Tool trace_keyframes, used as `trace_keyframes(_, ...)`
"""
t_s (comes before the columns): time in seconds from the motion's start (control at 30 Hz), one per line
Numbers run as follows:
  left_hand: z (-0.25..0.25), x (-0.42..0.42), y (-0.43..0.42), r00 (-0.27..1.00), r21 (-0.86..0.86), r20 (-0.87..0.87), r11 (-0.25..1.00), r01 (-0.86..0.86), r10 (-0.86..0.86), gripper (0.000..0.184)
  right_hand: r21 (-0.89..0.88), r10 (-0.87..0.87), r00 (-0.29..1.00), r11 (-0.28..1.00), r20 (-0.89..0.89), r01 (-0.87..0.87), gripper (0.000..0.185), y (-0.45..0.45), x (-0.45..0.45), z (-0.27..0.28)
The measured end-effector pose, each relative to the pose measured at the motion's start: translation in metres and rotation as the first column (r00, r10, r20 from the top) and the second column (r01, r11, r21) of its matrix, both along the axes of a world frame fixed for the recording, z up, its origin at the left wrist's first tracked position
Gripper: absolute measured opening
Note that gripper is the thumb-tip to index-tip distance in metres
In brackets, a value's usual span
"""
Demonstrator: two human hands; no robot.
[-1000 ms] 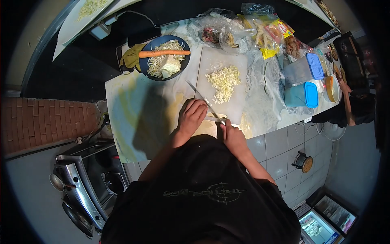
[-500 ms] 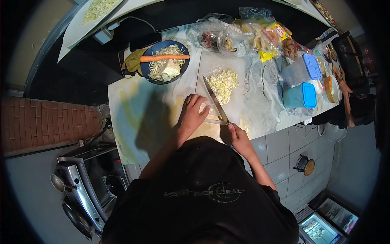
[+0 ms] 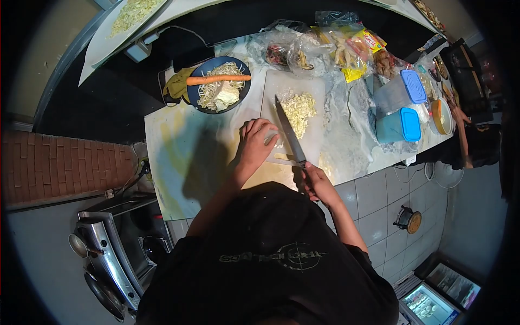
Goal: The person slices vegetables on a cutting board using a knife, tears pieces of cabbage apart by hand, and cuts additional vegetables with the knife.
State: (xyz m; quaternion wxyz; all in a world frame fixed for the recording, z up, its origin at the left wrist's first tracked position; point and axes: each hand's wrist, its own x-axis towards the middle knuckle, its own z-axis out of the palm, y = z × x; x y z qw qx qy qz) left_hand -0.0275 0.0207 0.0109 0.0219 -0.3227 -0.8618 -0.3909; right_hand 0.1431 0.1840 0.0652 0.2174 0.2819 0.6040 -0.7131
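My right hand (image 3: 319, 185) is closed around the handle of a kitchen knife (image 3: 291, 131). Its long blade points away from me over the white cutting board (image 3: 277, 82), left of a pile of finely chopped pale vegetable (image 3: 299, 111) that looks like cabbage. At the board's left edge, my left hand (image 3: 257, 145) has bent fingers, with the thumb near the blade. Pale bits (image 3: 279, 143) lie by its fingertips; whatever is under them is hidden. A dark plate (image 3: 196, 103) farther left holds bean sprouts (image 3: 230, 69), a carrot (image 3: 216, 79) and a cabbage chunk (image 3: 226, 96).
Plastic bags of ingredients (image 3: 303, 51) lie behind the board. Right of it stand a clear tub with a blue lid (image 3: 414, 86) and a teal tub (image 3: 391, 129). Another person's arm (image 3: 462, 132) shows at far right. A stove (image 3: 111, 260) stands lower left.
The knife blade has swung slightly to the right and its tip sits farther from the left hand. My left hand has shifted slightly, its fingers a little more bent.
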Motion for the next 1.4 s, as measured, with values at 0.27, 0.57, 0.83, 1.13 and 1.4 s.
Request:
trace_keyframes(0.27, 0.010, 0.002, 0.010, 0.976, -0.094, -0.138, 0.984, 0.154, -0.166, 0.031, 0.029, -0.159, 0.985, 0.986, -0.063, 0.161, 0.046, 0.019, 0.010, 0.005)
trace_keyframes(0.57, 0.017, -0.002, 0.009, 0.964, -0.087, -0.220, 0.987, 0.132, -0.148, 0.011, -0.028, -0.147, 0.989, 0.989, 0.006, 0.147, 0.043, 0.007, 0.017, 0.003)
trace_keyframes(0.83, -0.001, -0.011, 0.005, 0.981, 0.055, -0.191, 0.998, 0.037, -0.026, 0.008, 0.462, 0.008, 0.989, 0.885, -0.147, 0.061, 0.048, -0.016, 0.028, -0.019)
trace_keyframes(1.13, -0.006, -0.007, 0.001, 0.996, 0.128, -0.088, 0.992, 0.003, 0.008, 0.006, 0.591, 0.069, 0.995, 0.807, -0.077, -0.010, 0.046, -0.020, 0.023, -0.019)
trace_keyframes(1.4, -0.018, -0.012, -0.001, 0.998, 0.175, 0.048, 0.983, -0.052, 0.045, 0.010, 0.637, 0.156, 0.986, 0.767, -0.061, -0.082, 0.044, -0.023, 0.018, -0.006)
